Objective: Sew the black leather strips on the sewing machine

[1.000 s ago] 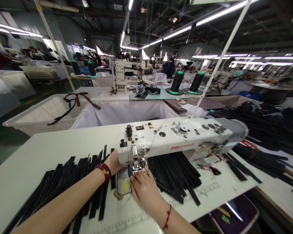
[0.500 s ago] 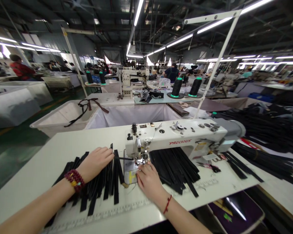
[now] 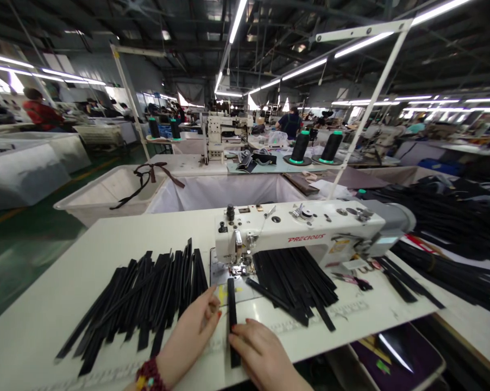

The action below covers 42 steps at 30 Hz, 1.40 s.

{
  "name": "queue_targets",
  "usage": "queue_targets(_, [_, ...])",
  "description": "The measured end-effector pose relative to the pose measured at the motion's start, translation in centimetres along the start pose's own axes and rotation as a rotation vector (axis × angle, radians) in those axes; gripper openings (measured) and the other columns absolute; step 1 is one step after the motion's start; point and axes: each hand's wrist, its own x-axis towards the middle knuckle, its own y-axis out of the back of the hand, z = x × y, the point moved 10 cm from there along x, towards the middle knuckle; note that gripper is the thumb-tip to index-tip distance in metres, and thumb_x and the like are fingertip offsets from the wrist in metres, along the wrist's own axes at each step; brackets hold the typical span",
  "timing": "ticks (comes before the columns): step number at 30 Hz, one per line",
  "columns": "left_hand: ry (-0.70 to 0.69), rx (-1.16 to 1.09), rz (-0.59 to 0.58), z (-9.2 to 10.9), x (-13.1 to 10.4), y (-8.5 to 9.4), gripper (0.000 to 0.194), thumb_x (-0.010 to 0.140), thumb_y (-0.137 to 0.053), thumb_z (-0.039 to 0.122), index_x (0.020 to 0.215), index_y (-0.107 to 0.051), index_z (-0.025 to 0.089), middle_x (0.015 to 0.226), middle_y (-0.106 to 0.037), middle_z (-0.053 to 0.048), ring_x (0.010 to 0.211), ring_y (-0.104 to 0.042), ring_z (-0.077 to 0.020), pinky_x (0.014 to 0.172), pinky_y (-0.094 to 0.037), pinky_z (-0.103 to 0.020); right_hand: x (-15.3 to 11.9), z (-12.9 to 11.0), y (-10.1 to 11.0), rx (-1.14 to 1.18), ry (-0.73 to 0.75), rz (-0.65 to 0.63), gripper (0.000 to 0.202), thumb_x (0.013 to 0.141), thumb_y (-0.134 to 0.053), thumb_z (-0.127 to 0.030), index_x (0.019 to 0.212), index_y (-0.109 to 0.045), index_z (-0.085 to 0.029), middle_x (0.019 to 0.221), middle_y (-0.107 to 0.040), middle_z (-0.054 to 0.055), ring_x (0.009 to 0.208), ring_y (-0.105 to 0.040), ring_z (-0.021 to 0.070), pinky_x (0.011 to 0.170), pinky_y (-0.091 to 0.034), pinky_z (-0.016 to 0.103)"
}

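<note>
A narrow black strip [image 3: 232, 307] lies upright in my view on the table, just in front of the sewing machine's presser foot [image 3: 238, 268]. My right hand [image 3: 261, 347] has its fingertips on the strip's right edge, gripping it near the lower end. To the left of that strip is my left hand [image 3: 196, 328], index finger stretched out and thumb apart, holding nothing. A pile of black strips [image 3: 143, 298] spreads over the table on the left. More black strips [image 3: 294, 277] lie under the machine arm, one slanting out toward the presser foot.
The white sewing machine [image 3: 306, 231] spans the table's right half. Small scissors [image 3: 353, 281] rest right of the strips. Behind the table's far edge are a cloth-lined bin [image 3: 228, 191] and two black thread cones [image 3: 300, 146]. Other people work farther back.
Both hands have come back toward me from the presser foot. My left hand has left the strip pile and moved right. A strip now lies in front of the presser foot under my right fingers.
</note>
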Motion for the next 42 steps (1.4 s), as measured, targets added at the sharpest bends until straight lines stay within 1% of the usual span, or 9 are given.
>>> queue_targets(1, [-0.109, 0.153, 0.031, 0.9, 0.5, 0.6, 0.039, 0.093, -0.046, 0.025, 0.131, -0.053, 0.020, 0.118, -0.068, -0.012, 0.104, -0.066, -0.0258, 0.093, -0.055, -0.043, -0.3, 0.9, -0.1, -0.004, -0.032, -0.016, 0.032, 0.098, -0.041, -0.012, 0.123, -0.060, -0.017, 0.114, -0.070, 0.009, 0.106, -0.066, 0.0162, 0.104, -0.049, 0.030])
queue_targets(3, [-0.279, 0.415, 0.022, 2.1, 1.2, 0.5, 0.037, 0.091, -0.048, 0.016, 0.125, -0.061, 0.021, 0.130, -0.065, -0.011, 0.120, -0.060, -0.0283, 0.105, -0.048, -0.049, -0.7, 1.9, -0.7, 0.002, -0.052, -0.062, 0.032, 0.096, -0.043, -0.014, 0.123, -0.060, -0.016, 0.116, -0.070, 0.009, 0.107, -0.065, 0.0165, 0.104, -0.049, 0.029])
queue_targets(6, [-0.404, 0.642, -0.034, 2.3, 2.0, -1.2, 0.036, 0.089, -0.053, 0.013, 0.123, -0.063, 0.017, 0.135, -0.063, -0.012, 0.123, -0.059, -0.0278, 0.105, -0.049, -0.048, -1.0, 2.1, -1.6, 0.013, -0.021, -0.118, 0.033, 0.093, -0.047, -0.016, 0.124, -0.058, -0.014, 0.119, -0.069, 0.010, 0.111, -0.064, 0.0174, 0.109, -0.046, 0.033])
queue_targets(9, [-0.446, 0.725, -0.044, 1.8, 2.5, -2.3, 0.038, 0.091, -0.053, 0.016, 0.128, -0.061, 0.015, 0.139, -0.061, -0.013, 0.124, -0.059, -0.0275, 0.104, -0.050, -0.047, -1.0, 2.4, -2.0, -0.016, -0.013, -0.133, 0.034, 0.092, -0.051, -0.016, 0.125, -0.059, -0.015, 0.121, -0.068, 0.010, 0.115, -0.062, 0.0191, 0.113, -0.041, 0.039])
queue_targets(15, [-0.427, 0.754, -0.033, 0.7, 3.2, -2.6, 0.039, 0.094, -0.051, 0.023, 0.132, -0.058, 0.015, 0.143, -0.058, -0.014, 0.129, -0.055, -0.0286, 0.107, -0.047, -0.049, -0.9, 3.1, -2.4, -0.055, -0.071, -0.136, 0.038, 0.089, -0.050, -0.013, 0.125, -0.060, -0.016, 0.124, -0.068, 0.008, 0.118, -0.060, 0.0214, 0.118, -0.032, 0.044])
queue_targets(22, [-0.363, 0.807, -0.125, 0.3, 4.9, -3.0, 0.040, 0.094, -0.050, 0.023, 0.132, -0.058, 0.012, 0.142, -0.058, -0.016, 0.132, -0.053, -0.0304, 0.109, -0.044, -0.053, -0.5, 3.6, -3.0, -0.085, -0.164, -0.179, 0.050, 0.080, -0.052, -0.008, 0.129, -0.057, -0.017, 0.133, -0.063, 0.006, 0.125, -0.055, 0.0235, 0.122, -0.020, 0.049])
queue_targets(26, [-0.345, 0.825, -0.141, 0.0, 5.5, -2.9, 0.042, 0.093, -0.051, 0.022, 0.133, -0.057, 0.010, 0.140, -0.059, -0.017, 0.131, -0.054, -0.0315, 0.108, -0.045, -0.055, -0.5, 3.9, -3.3, -0.107, -0.219, -0.206, 0.060, 0.074, -0.049, -0.003, 0.132, -0.056, -0.019, 0.139, -0.059, 0.003, 0.130, -0.050, 0.0234, 0.124, -0.013, 0.049])
queue_targets(36, [-0.337, 0.786, -0.115, -0.1, 5.4, -2.9, 0.042, 0.092, -0.052, 0.022, 0.133, -0.056, 0.013, 0.143, -0.057, -0.015, 0.133, -0.052, -0.0301, 0.109, -0.044, -0.052, -0.8, 4.3, -3.9, -0.099, -0.291, -0.310, 0.062, 0.076, -0.051, -0.005, 0.136, -0.054, -0.022, 0.144, -0.055, 0.002, 0.134, -0.047, 0.0228, 0.122, -0.020, 0.050])
queue_targets(42, [-0.340, 0.744, -0.112, -0.2, 5.5, -2.8, 0.042, 0.093, -0.049, 0.022, 0.133, -0.056, 0.014, 0.143, -0.057, -0.016, 0.135, -0.050, -0.0309, 0.108, -0.045, -0.053, -1.0, 4.5, -4.2, -0.069, -0.319, -0.366, 0.061, 0.080, -0.050, -0.006, 0.139, -0.052, -0.023, 0.146, -0.052, 0.001, 0.137, -0.044, 0.0230, 0.122, -0.018, 0.051])
